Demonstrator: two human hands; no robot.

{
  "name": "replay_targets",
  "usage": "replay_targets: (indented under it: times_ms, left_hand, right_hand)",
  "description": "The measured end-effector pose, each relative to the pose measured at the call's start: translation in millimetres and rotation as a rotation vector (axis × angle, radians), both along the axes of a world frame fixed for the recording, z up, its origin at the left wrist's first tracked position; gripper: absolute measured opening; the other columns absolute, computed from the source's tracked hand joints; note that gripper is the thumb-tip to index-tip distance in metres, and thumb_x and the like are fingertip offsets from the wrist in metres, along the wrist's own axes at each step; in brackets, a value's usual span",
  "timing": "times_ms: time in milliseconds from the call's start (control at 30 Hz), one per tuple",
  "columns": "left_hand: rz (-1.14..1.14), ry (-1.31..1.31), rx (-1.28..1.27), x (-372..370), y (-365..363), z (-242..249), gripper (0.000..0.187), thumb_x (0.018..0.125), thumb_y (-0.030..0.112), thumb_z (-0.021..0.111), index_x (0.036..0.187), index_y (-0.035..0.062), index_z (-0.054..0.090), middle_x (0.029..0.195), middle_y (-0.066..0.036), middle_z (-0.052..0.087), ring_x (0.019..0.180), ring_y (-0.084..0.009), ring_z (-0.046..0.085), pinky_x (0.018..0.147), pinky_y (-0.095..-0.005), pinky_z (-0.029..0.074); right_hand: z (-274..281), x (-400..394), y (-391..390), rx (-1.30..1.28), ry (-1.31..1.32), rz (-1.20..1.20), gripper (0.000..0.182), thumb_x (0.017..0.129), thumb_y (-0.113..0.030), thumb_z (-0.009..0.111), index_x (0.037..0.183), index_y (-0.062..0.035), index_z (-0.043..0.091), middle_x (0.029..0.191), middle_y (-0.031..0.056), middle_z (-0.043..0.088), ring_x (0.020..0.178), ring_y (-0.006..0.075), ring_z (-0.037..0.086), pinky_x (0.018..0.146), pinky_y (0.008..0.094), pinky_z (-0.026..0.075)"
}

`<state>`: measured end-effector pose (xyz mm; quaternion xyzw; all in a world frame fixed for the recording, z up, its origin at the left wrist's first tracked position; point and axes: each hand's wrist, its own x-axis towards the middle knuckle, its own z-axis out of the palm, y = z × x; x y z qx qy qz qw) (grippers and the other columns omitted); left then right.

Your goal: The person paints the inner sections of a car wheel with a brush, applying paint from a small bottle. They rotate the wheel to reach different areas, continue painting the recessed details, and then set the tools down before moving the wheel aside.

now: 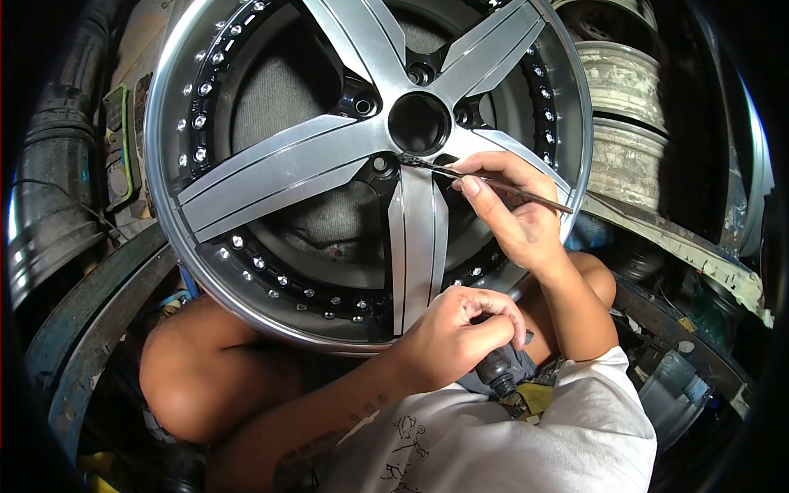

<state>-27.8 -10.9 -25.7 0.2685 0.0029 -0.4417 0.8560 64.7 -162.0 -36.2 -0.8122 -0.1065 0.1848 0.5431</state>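
Observation:
A large alloy wheel rim (300, 152) with silver spokes, black recesses and a polished lip leans in front of me, by my bent legs. My right hand (518, 209) pinches a thin paintbrush (526, 195) by its handle. The dark bristle tip touches the rim at the lower edge of the round centre hole, beside a lug hole. My left hand (464, 333), smudged with dark marks, is closed round a small black bottle (495, 368) in front of the rim's lower edge. The fingers partly hide the bottle.
Stacked, paint-worn wheels (620, 123) stand at the right, beside a worn metal ledge (682, 246). Dark wheel barrels (62, 164) are piled on the left. A clear plastic container (670, 398) lies at lower right. Curved metal pieces (107, 316) are near my left knee.

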Motion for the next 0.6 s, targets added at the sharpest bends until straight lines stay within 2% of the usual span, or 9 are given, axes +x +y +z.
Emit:
replay_targets:
  times_ms: [600]
  left_hand:
    - [0.002, -0.008, -0.001, -0.5, -0.5, -0.3, 0.019, 0.091, 0.004, 0.051, 0.084, -0.005, 0.066, 0.091, -0.012, 0.071, 0.099, -0.0174, 0.067, 0.09, -0.0294, 0.048]
  right_hand:
    - [-0.3, -1.3, -3.3, -0.009, -0.014, 0.002, 0.018, 0.091, -0.005, 0.067, 0.107, 0.0035, 0.067, 0.097, 0.0108, 0.072, 0.091, 0.0153, 0.069, 0.085, 0.0287, 0.055]
